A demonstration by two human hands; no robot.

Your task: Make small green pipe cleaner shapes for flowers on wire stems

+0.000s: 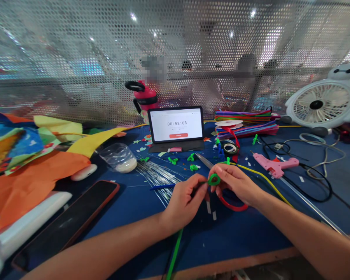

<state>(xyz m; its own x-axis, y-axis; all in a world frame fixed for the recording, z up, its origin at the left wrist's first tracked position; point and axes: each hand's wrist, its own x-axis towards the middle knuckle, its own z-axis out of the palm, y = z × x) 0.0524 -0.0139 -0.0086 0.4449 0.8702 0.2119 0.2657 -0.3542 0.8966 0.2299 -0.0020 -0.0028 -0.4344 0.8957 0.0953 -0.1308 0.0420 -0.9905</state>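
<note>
A green pipe cleaner (214,179) is bent into a small loop between my two hands. My left hand (186,200) pinches it at the loop's left side, and a long green tail hangs below that hand toward the table's front edge. On the loop's right side, my right hand (231,181) is closed with thumb and fingers on the green piece. Red-handled scissors (235,206) lie under my right hand, partly hidden, blades pointing away. Several small green twisted pieces (191,157) lie beyond my hands. Thin silvery wires (156,175) are spread left of them, with a blue pen (162,187) across.
A tablet (176,124) showing a timer stands at the back. Right are a pink glue gun (275,164), cables, pipe cleaner bundles (247,129) and a fan (323,103). Left are a plastic cup (119,157), a phone (72,217) and orange sheets (41,175). A pink bottle (147,99) stands behind.
</note>
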